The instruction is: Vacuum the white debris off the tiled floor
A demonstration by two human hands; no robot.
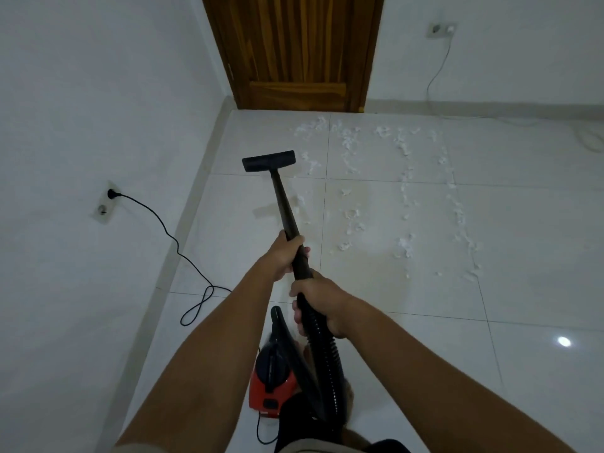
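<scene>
- The red and black vacuum body [268, 384] sits on the tiled floor [523, 289], beneath both forearms.
- The right hand [322, 304] has its grip curled round the top of the ribbed hose [327, 358].
- Further out, the left hand [284, 256] has its grip wrapped round the black wand [283, 201].
- The floor head [268, 160] rests on the floor, just left of the white debris [405, 197].
- The debris lies in 4 loose rows reaching toward the wooden door [294, 50].
</scene>
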